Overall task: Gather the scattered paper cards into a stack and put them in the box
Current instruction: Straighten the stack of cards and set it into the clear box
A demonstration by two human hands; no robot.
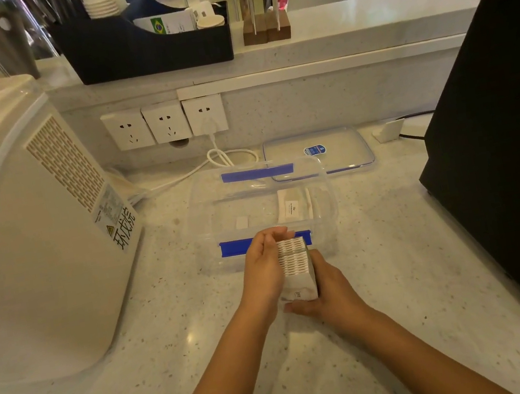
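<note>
A thick stack of white paper cards point(295, 264) stands on edge between both hands, just in front of the clear plastic box point(330, 216). My left hand point(264, 271) presses its left side and my right hand point(329, 288) wraps its right side and near end. The box has blue clips on its near and far walls and is open. Inside it lie a white card point(290, 207) at the right and a smaller white piece point(242, 223) near the middle.
The box's clear lid point(344, 151) lies flat behind it. A large white appliance point(34, 234) stands at the left and a black machine point(500, 139) at the right. Wall sockets point(167, 122) with a white cable point(228, 157) are behind the box.
</note>
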